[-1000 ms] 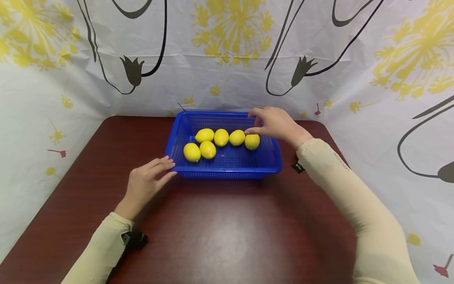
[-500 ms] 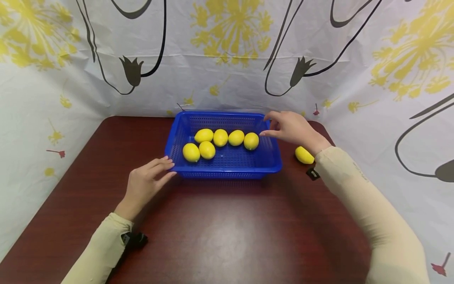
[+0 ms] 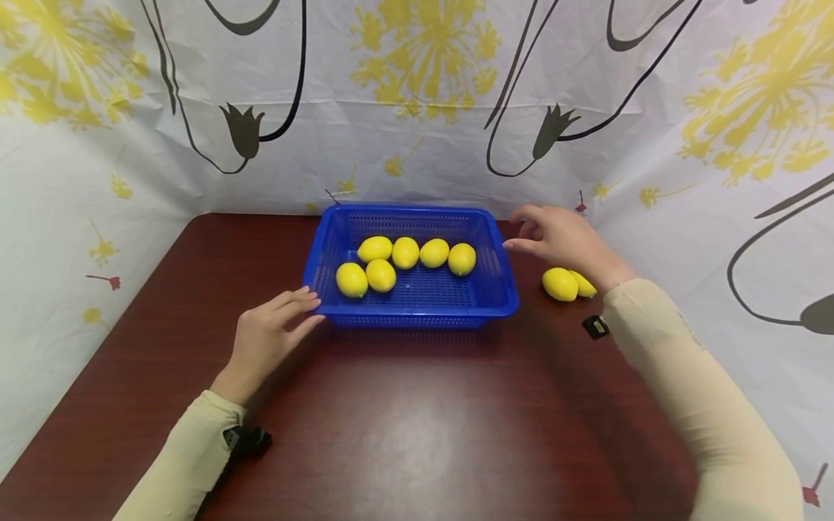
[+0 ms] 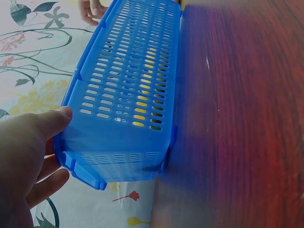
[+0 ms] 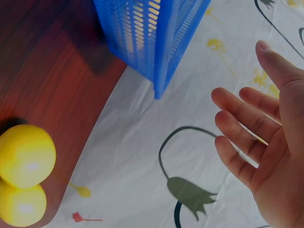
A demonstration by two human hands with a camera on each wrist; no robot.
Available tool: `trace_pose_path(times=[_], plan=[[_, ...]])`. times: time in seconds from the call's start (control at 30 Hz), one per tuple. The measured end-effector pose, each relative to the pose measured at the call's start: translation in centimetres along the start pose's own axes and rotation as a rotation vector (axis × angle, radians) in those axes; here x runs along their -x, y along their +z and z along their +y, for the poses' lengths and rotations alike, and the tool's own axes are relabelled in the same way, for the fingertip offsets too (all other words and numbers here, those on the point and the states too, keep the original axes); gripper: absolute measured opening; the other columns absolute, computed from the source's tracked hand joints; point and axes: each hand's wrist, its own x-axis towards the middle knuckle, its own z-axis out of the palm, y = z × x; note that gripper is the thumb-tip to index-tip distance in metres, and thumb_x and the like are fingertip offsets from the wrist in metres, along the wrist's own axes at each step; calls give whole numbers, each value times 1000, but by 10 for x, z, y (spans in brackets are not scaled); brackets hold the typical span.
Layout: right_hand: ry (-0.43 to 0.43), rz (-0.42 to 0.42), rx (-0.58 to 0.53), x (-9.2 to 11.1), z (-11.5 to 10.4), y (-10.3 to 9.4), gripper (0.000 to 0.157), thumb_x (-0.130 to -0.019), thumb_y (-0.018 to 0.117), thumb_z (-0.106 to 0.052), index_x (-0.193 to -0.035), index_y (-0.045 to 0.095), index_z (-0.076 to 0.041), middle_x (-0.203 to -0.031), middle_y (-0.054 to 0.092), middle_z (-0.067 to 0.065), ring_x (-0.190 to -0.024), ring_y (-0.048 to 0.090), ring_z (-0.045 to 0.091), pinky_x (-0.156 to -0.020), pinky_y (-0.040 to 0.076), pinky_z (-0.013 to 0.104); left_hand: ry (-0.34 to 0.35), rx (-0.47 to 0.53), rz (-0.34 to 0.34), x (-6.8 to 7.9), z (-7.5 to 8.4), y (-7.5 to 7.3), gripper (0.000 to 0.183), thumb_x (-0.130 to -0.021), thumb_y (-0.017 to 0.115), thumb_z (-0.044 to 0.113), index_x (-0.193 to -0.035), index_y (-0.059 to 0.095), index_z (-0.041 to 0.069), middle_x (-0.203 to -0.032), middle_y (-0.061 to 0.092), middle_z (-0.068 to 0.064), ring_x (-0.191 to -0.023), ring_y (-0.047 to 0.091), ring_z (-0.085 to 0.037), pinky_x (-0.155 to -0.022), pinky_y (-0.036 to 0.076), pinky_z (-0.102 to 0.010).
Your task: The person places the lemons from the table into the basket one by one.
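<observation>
A blue plastic basket (image 3: 410, 311) with slotted walls stands on the dark red table. Several lemons (image 3: 406, 253) lie inside it, toward the back and left. My left hand (image 3: 268, 334) holds the basket's front left corner; in the left wrist view the thumb (image 4: 54, 121) lies at the rim with fingers below it. Just past the right rim hovers my right hand (image 3: 563, 237), with nothing in it and its fingers loosely bent. On the table near the right wrist are two more lemons, one (image 3: 559, 284) partly in front of the other (image 3: 584, 285).
Behind the table hangs a white sheet (image 3: 417, 163) printed with yellow and grey flowers. The wooden table (image 3: 404, 420) extends in front of the basket. A small black device (image 3: 596, 327) shows at the right wrist, another (image 3: 250, 439) at the left.
My right hand has moved right, from over the lemons inside the basket to outside its right rim. The two lemons on the table have come into view. The left hand keeps its place.
</observation>
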Motion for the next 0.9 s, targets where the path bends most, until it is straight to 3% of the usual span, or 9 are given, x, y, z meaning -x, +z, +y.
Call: trace_pose_path(times=[0.43,0.7,0.9], plan=[[21,36,-32,21,38,8,44,-89,73,-41,-117,64,-8,-100,73,13,-90,68,28,-83,53,48,12,21,27,1,-1,3,36,-76,86,28,-107,77,11,-106,77,-6,-106,73,-24,-79,60,-39],[82,-20,-12,33,56,15,55,-87,74,-41,-126,62,-4,-120,67,20,-113,59,37,-96,47,56,6,17,17,1,-1,2,37,-75,87,27,-108,77,11,-107,77,-6,-107,73,-22,-81,60,-38],[123,-58,-5,38,69,23,58,-88,74,-39,-131,60,-3,-129,63,22,-120,56,40,-102,44,59,2,13,15,1,0,2,37,-75,86,26,-107,77,12,-107,77,-6,-107,73,-22,-80,60,-38]])
